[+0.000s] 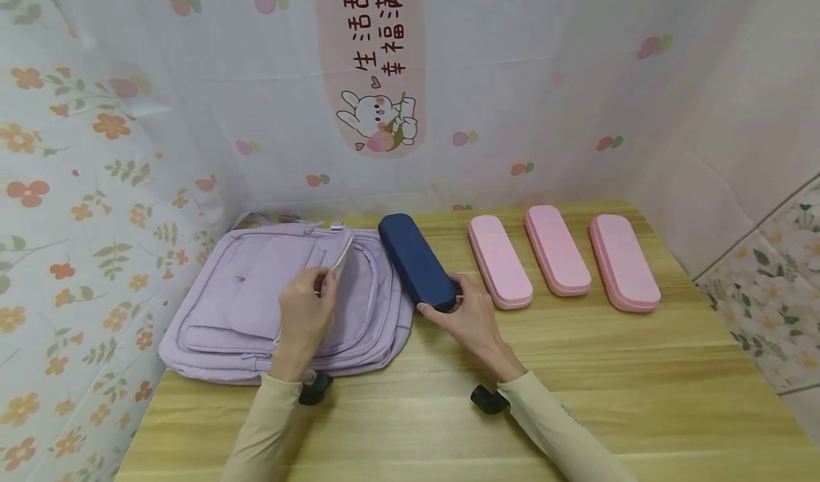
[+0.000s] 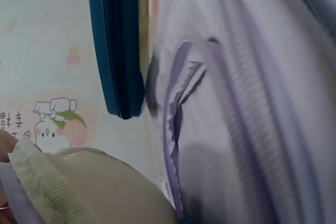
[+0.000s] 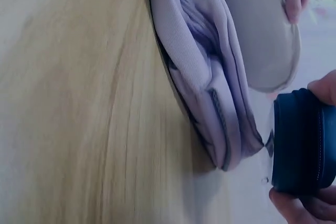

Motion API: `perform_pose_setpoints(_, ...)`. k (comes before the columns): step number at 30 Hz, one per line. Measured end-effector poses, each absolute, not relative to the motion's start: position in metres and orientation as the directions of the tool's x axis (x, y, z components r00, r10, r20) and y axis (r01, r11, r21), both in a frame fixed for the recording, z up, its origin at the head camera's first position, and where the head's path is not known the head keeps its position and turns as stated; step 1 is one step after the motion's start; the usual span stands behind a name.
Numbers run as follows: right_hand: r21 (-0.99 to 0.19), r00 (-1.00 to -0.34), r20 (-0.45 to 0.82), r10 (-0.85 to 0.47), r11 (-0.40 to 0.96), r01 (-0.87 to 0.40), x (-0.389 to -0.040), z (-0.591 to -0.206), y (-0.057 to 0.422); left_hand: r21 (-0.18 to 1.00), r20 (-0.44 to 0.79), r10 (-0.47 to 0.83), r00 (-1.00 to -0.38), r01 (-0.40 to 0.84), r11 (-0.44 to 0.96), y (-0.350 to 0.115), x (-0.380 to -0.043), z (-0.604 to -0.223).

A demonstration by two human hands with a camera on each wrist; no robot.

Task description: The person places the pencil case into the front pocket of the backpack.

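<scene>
Two hands (image 1: 305, 315) (image 1: 472, 320) grip — left, bag flap edge (image 1: 344, 252); right, navy case (image 1: 416, 261) (wood gap (image 1: 450, 243) alongside).

blue case (image 3: 296, 145) cropped in both wrist views, sleeves (image 1: 259, 432) cut off

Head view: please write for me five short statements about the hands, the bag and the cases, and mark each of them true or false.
1. The right hand holds the dark blue case. True.
2. Three pink cases lie on the table. True.
3. The left hand grips a pink case. False: it pinches the raised flap of the lilac backpack.
4. The backpack stands upright. False: it lies flat on the table.
5. The dark blue case is between the backpack and the pink cases. True.
</scene>
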State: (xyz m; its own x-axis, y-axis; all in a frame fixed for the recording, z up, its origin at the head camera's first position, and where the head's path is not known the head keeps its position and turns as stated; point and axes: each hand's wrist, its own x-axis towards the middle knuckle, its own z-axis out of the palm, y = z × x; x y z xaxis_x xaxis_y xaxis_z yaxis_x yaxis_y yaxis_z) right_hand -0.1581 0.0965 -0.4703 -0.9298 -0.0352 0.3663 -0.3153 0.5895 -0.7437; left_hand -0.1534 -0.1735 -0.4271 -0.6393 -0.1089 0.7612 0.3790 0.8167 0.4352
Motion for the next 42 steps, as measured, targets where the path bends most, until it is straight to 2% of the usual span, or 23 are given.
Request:
perform_pose_setpoints(8, -0.784, -0.906, 0.363, -0.219, 0.454, -0.424, -0.151, -0.467, 0.089, 0.447, 0.767, -0.133, -0.628, 0.374, 0.812, -0.184, -0.151, -0.412)
perform_pose_setpoints(14, -0.757, -0.876, 0.340, -0.342, 0.453, -0.471, -0.149, -0.467, 0.084, 0.452, 0.765, -0.144, -0.627, 0.366, 0.813, -0.189, -0.151, -0.404)
perform_pose_setpoints(22, -0.759, -0.848, 0.241, -0.473, 0.453, -0.468, -0.153, -0.462, 0.076, 0.436, 0.781, -0.129, -0.611, 0.386, 0.813, -0.194, -0.149, -0.390)
perform_pose_setpoints(33, -0.733, -0.725, 0.231, -0.648, 0.374, -0.568, -0.173, -0.455, 0.054, 0.420, 0.791, -0.119, -0.600, 0.391, 0.819, -0.203, -0.150, -0.381)
perform_pose_setpoints(42, -0.690, -0.668, 0.231, -0.708, 0.365, -0.625, -0.189, -0.449, 0.034, 0.411, 0.792, -0.118, -0.599, 0.379, 0.829, -0.207, -0.149, -0.381)
